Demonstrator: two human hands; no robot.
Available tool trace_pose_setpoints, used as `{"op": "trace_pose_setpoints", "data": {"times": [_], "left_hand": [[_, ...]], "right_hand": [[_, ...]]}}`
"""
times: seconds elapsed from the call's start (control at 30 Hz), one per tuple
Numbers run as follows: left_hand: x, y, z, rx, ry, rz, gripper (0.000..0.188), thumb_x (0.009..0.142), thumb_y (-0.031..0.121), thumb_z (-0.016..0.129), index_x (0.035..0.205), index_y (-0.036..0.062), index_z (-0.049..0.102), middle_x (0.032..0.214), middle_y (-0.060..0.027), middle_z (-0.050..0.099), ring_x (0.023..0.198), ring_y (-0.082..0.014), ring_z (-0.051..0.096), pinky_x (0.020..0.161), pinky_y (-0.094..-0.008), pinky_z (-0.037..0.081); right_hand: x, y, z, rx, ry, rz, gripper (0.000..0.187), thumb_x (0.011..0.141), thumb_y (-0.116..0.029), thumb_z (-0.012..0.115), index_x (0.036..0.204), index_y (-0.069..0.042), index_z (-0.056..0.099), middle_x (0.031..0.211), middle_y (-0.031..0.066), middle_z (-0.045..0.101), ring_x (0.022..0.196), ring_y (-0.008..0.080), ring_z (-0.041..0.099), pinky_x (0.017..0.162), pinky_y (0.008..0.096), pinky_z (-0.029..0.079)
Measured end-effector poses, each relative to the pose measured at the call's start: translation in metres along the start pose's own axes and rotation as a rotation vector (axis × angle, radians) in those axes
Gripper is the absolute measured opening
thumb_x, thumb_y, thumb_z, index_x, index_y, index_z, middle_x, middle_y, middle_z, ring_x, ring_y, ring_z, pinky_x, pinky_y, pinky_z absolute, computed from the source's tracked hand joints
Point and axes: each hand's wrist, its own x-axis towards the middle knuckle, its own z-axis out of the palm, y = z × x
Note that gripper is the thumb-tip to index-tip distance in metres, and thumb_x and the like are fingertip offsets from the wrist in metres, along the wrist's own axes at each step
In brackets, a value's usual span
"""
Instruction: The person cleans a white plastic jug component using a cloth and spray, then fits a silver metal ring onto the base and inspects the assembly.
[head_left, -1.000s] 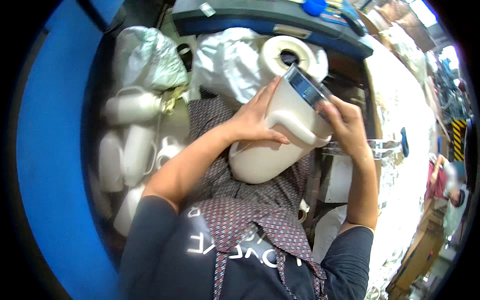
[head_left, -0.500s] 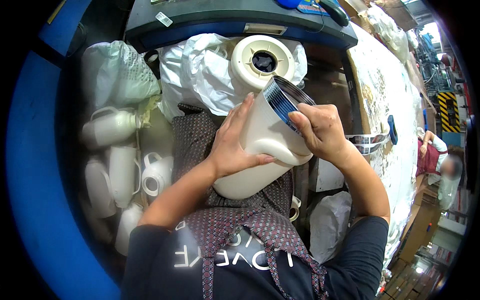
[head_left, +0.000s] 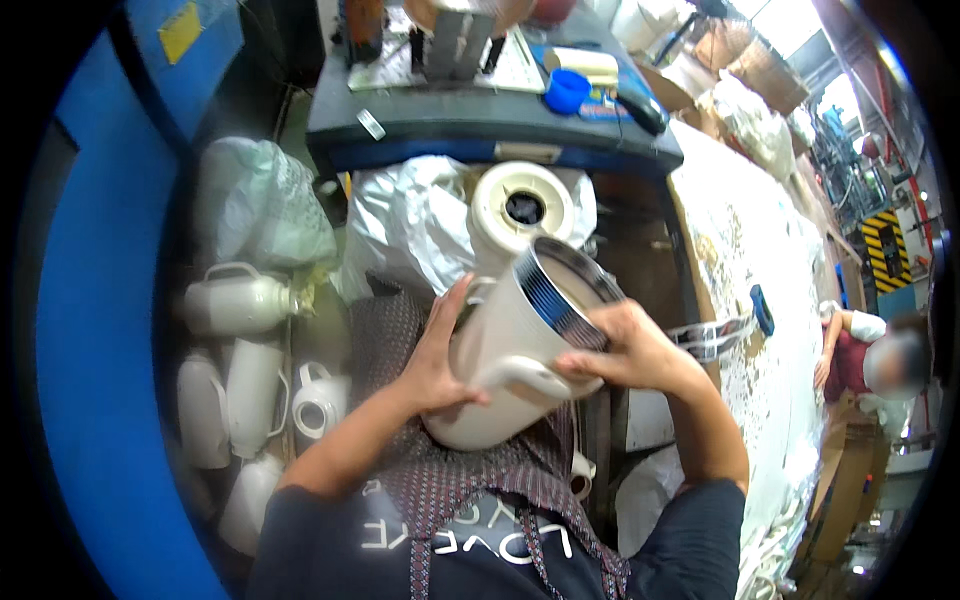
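Observation:
A cream plastic jug body with a moulded handle leans tilted over my lap, its open mouth pointing up and away. Shiny metal banding forms a collar at that mouth. My left hand is wrapped around the jug's left side, thumb across the front. At the right of the mouth, my right hand grips the collar's edge, fingers over the rim and thumb below near the handle. Just beyond the jug, a round cream part with a central hole sits at the white plastic bag.
Several cream jugs lie on the left beside a blue panel. Ahead stands a dark workbench with a blue cup. A worn white tabletop runs along the right; beyond it is another person.
The view has tilted up, showing more of the workbench. The jug remains in both hands; my right hand's fingers have spread over the rim, and its thumb has moved down outside the collar.

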Motion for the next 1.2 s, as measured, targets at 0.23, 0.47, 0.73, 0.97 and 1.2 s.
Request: {"op": "trace_pose_setpoints", "data": {"times": [0.23,0.47,0.73,0.97,1.2], "left_hand": [[-0.055,-0.018,-0.041,-0.361,0.356,-0.331,0.084,0.086,0.052,0.064,0.145,0.0036,0.029,0.139,-0.0163,0.043,0.13,-0.0274,0.042,0.111,-0.0419,0.03],[0.013,0.006,-0.039,-0.473,0.369,-0.006,0.103,0.076,0.063,0.067,0.152,0.0176,0.015,0.15,-0.0123,0.03,0.134,-0.0284,0.036,0.11,-0.0428,0.033],[0.048,-0.088,-0.11,-0.912,0.46,-0.382,0.07,0.091,0.061,0.045,0.132,0.0045,0.05,0.129,-0.015,0.057,0.115,-0.0295,0.056,0.1,-0.0411,0.045],[0.067,-0.063,-0.059,-0.68,0.457,-0.549,0.056,0.096,0.046,0.048,0.12,-0.0032,0.059,0.115,-0.0129,0.063,0.103,-0.0199,0.061,0.091,-0.0333,0.046],[0.163,-0.03,-0.097,-0.471,0.261,-0.492,0.061,0.093,0.061,0.047,0.106,0.0033,0.062,0.09,-0.0031,0.063,0.076,-0.0105,0.059,0.067,-0.0252,0.047]], "right_hand": [[-0.141,0.015,0.015,0.302,0.652,0.345,0.026,0.089,-0.02,0.066,0.105,0.002,0.066,0.083,0.0076,0.069,0.07,0.0151,0.063,0.066,0.0303,0.051],[-0.119,0.048,0.047,1.39,0.889,0.235,0.047,0.101,-0.035,0.041,0.128,0.002,0.051,0.121,0.018,0.061,0.106,0.028,0.062,0.095,0.0422,0.049],[-0.127,0.012,0.036,0.825,0.469,0.072,0.053,0.072,-0.02,0.069,0.116,0.006,0.057,0.094,0.0079,0.065,0.08,0.0195,0.061,0.069,0.0304,0.049],[-0.104,0.101,0.047,-0.134,1.296,0.046,0.035,0.064,-0.006,0.074,0.071,-0.006,0.039,0.069,0.0035,0.045,0.056,0.016,0.042,0.053,0.0307,0.033],[-0.076,0.104,0.012,0.165,0.762,0.329,0.058,0.072,-0.015,0.073,0.122,0.0,0.048,0.109,0.0124,0.054,0.093,0.0203,0.057,0.079,0.0308,0.048]]}}
